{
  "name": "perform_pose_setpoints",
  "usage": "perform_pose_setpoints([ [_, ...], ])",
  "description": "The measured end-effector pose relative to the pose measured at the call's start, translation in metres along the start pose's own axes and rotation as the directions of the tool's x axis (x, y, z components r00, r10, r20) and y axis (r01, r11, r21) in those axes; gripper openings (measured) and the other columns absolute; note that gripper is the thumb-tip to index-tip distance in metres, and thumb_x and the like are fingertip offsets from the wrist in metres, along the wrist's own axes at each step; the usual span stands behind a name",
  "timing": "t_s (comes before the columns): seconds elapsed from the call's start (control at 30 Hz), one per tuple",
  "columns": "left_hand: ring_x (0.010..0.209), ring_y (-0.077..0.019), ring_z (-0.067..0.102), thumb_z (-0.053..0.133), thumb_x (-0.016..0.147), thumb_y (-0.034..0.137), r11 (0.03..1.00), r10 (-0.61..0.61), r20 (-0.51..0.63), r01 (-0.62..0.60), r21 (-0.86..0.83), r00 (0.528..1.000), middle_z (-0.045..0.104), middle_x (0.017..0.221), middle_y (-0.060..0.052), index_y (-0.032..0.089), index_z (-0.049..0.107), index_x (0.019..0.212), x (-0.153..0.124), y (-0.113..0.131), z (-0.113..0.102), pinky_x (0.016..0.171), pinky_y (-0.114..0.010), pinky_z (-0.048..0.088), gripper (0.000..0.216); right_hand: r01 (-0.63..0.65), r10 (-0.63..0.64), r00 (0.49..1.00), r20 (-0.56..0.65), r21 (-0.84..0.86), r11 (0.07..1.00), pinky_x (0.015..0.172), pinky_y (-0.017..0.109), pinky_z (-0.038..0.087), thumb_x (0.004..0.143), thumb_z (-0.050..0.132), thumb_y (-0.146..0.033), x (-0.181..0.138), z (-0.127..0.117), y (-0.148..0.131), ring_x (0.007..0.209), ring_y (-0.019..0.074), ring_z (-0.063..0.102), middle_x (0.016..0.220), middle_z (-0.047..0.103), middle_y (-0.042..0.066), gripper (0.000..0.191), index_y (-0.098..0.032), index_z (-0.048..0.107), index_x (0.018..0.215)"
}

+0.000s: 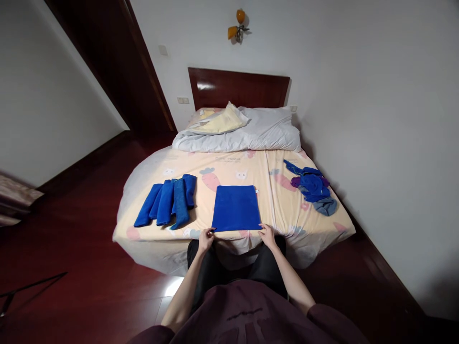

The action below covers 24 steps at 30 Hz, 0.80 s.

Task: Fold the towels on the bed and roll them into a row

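A blue cloth (235, 207) lies flat on the bed (279, 200) near its foot edge, spread as a rectangle. My left hand (205, 238) pinches its near left corner. My right hand (267, 235) pinches its near right corner. To the left, several folded blue cloths (168, 200) lie side by side in a row. At the right edge of the bed sits a loose heap of blue, purple and grey cloths (312, 187).
A crumpled white duvet (251, 131) and a yellow pillow (218, 122) lie at the dark wooden headboard (238, 87). The right wall runs close along the bed. Dark red wooden floor (79, 229) spreads to the left.
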State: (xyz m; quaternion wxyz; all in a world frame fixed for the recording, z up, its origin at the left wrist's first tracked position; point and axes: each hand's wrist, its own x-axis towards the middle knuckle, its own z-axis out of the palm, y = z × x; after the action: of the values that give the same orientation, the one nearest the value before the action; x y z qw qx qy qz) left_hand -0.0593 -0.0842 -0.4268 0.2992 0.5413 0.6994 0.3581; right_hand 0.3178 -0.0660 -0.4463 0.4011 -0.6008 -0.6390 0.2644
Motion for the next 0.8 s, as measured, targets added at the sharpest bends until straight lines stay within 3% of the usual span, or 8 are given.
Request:
perform_pose_setpoints([
  [0.27,0.093,-0.0265,0.068,0.066,0.071,0.018,0.997,-0.070,-0.082,0.069,-0.023,0.994,0.073,0.097,-0.007,0.021,0.075,0.094,-0.034,-0.014,0.012,0.091,-0.043,0.055,0.025,0.064,-0.059,0.998,0.036,-0.169,0.984,0.093,0.045,0.057,0.070,0.058,-0.007,-0.016,-0.004,-0.006,0.097,0.0286,0.065,0.099,0.073,0.007,0.044,-0.021,0.075,0.108],
  [0.5,0.094,-0.0242,0.068,0.055,0.075,0.018,0.999,0.001,-0.132,-0.008,-0.054,0.991,0.068,0.100,-0.008,0.020,0.073,0.095,-0.019,0.000,0.010,0.094,-0.042,0.057,0.027,0.060,-0.062,0.998,-0.009,-0.180,0.982,0.100,0.045,0.056,0.073,0.054,-0.004,-0.009,0.000,-0.018,0.108,0.0276,0.067,0.112,0.068,0.011,0.039,-0.021,0.078,0.099],
  [0.57,0.103,-0.0254,0.068,0.054,0.076,0.020,0.992,0.080,-0.109,-0.089,-0.084,0.991,0.068,0.108,-0.010,0.020,0.073,0.093,-0.010,0.000,0.008,0.099,-0.043,0.056,0.025,0.060,-0.064,0.998,-0.023,-0.150,0.987,0.105,0.044,0.055,0.072,0.055,-0.003,-0.005,0.000,-0.021,0.117,0.0270,0.067,0.124,0.066,0.013,0.038,-0.020,0.078,0.097],
  [0.67,0.123,-0.0283,0.064,0.055,0.073,0.020,0.969,0.214,-0.036,-0.217,-0.119,0.976,0.070,0.124,-0.011,0.021,0.073,0.094,0.005,-0.005,0.004,0.112,-0.049,0.049,0.027,0.098,-0.094,0.994,0.051,-0.083,0.992,0.115,0.044,0.049,0.068,0.050,0.001,0.004,0.002,-0.022,0.131,0.0253,0.063,0.138,0.066,0.011,0.049,-0.020,0.078,0.103],
  [0.8,0.136,-0.0325,0.057,0.058,0.064,0.018,0.967,0.237,0.096,-0.225,-0.121,0.967,0.074,0.123,-0.010,0.020,0.075,0.095,0.024,-0.014,0.004,0.118,-0.054,0.043,0.036,0.083,-0.081,0.985,0.154,-0.006,0.997,0.120,0.043,0.046,0.061,0.046,0.004,0.015,0.006,-0.018,0.129,0.0228,0.066,0.128,0.074,0.008,0.063,-0.019,0.079,0.110],
])
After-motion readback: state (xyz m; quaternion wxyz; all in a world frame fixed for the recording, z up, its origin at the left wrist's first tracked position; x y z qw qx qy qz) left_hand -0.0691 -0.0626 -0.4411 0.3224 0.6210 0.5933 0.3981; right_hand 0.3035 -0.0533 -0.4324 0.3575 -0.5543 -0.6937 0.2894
